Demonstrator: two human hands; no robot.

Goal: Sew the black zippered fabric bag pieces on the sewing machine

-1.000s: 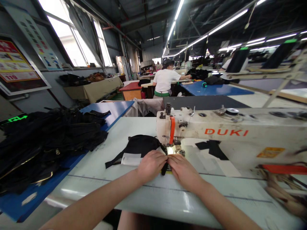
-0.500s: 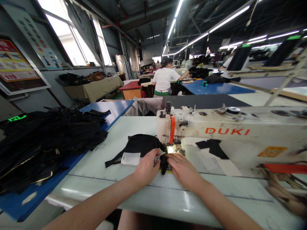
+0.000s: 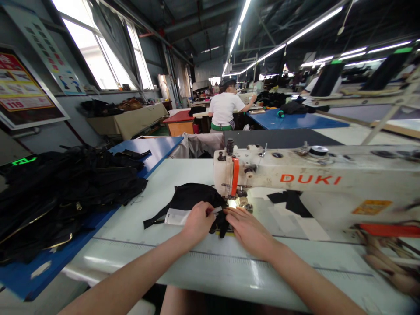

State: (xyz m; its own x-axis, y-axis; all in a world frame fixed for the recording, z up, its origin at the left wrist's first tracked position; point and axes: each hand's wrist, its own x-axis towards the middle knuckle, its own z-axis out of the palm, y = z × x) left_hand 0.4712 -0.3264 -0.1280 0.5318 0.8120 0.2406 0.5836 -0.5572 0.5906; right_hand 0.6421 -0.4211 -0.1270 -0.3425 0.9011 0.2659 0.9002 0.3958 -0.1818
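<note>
On the sewing table lies a black fabric piece (image 3: 193,195) with a strap end at its left and a white rectangular label (image 3: 176,216) on it. My left hand (image 3: 198,222) is closed, pinching a small white tag (image 3: 217,210) over the fabric's right edge. Close by on the right, my right hand (image 3: 246,229) has its fingertips on the dark fabric edge, just in front of the lit needle area; its grip is partly hidden. The white sewing machine (image 3: 315,173) stands behind and right of my hands, its needle point obscured.
A heap of black garments with zips (image 3: 65,197) covers the blue table (image 3: 19,280) at left. Black scraps (image 3: 295,204) and white pieces (image 3: 315,229) lie under the machine arm. Black thread cones (image 3: 326,81) stand at right. A person in white (image 3: 226,108) works ahead.
My left hand has drawn slightly left, and the small white tag now lies flatter between its fingers. My right fingertips have shifted slightly left along the dark fabric.
</note>
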